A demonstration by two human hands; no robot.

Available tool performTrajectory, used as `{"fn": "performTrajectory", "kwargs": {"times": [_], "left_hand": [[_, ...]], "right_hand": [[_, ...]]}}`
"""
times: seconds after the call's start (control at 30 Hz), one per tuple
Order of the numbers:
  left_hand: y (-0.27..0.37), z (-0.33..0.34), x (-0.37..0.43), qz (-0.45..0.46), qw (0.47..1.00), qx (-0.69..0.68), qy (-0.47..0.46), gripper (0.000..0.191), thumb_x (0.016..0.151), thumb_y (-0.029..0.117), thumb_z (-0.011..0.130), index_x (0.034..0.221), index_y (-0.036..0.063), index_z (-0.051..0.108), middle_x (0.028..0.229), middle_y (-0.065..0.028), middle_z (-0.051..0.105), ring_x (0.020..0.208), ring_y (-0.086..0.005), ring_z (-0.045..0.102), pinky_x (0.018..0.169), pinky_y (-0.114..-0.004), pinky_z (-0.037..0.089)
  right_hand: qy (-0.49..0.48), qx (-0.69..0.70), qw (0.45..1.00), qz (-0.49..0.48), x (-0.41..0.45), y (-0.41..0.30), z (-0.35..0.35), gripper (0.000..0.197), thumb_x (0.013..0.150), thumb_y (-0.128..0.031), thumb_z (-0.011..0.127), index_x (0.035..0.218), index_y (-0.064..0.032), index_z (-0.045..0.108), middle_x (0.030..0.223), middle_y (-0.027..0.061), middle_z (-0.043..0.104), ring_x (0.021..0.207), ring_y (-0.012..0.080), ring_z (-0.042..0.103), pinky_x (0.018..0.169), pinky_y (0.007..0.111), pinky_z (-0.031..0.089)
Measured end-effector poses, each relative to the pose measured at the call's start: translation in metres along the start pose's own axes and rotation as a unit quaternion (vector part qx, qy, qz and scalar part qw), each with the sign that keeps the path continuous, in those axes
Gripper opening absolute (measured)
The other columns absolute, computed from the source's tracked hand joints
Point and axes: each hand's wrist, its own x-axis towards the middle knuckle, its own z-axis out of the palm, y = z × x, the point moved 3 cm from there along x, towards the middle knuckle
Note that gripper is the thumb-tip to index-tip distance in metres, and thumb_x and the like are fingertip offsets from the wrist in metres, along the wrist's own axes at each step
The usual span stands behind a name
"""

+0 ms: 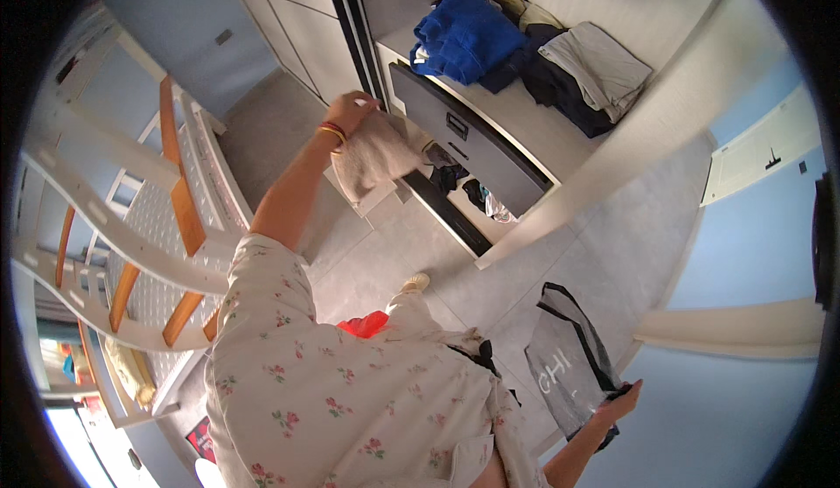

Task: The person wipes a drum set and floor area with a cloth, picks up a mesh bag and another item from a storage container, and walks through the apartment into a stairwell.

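My left hand (351,113), with a red and yellow band at the wrist, grips a beige fuzzy cloth (377,153) by its upper edge. The cloth hangs beside the left end of an open grey-fronted drawer (489,140) of the wardrobe. Dark and patterned garments (482,196) lie inside the drawer. Low on the right, my right hand (617,404) holds a translucent bag with black trim (564,363) and white lettering; its upper end stands out over the floor. What the bag contains, if anything, is not plain.
On the wardrobe shelf above the drawer lie a blue garment (466,35), folded grey trousers (597,65) and dark clothes. A white bunk bed with orange ladder rungs (187,216) stands at left. A wardrobe side panel (610,147) juts out at right, with a white door (755,147) beyond.
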Motion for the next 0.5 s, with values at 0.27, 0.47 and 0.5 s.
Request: {"fn": "performTrajectory", "kwargs": {"times": [0.27,0.47,0.5], "left_hand": [[-0.153,-0.051,0.229,0.002,0.973,0.219,0.072,0.06,0.074,0.051,0.056,0.106,0.0009,0.058,0.106,-0.0199,0.057,0.098,-0.0323,0.055,0.083,-0.038,0.045],[-0.154,-0.06,0.287,-0.056,0.993,0.057,0.089,0.062,0.069,0.053,0.06,0.093,-0.0045,0.062,0.091,-0.0205,0.062,0.083,-0.0307,0.062,0.073,-0.038,0.048],[-0.132,-0.059,0.288,-0.086,0.991,0.071,0.067,0.061,0.068,0.049,0.063,0.095,-0.0051,0.061,0.09,-0.0205,0.062,0.082,-0.0289,0.062,0.073,-0.038,0.048]], "right_hand": [[0.048,-0.165,0.985,0.002,-0.042,-0.02,0.055,0.038,0.085,-0.033,0.051,0.064,-0.0026,0.046,0.062,-0.001,0.033,0.057,0.0137,0.034,0.053,0.028,0.03],[0.037,-0.194,0.98,0.002,-0.071,-0.039,0.105,0.039,0.086,-0.032,0.048,0.058,-0.009,0.037,0.058,-0.0019,0.027,0.054,0.0117,0.028,0.05,0.027,0.025],[0.026,-0.165,0.986,-0.001,-0.072,-0.039,0.109,0.038,0.086,-0.032,0.049,0.058,-0.0088,0.037,0.058,-0.0019,0.028,0.054,0.0116,0.029,0.05,0.027,0.025]]}}
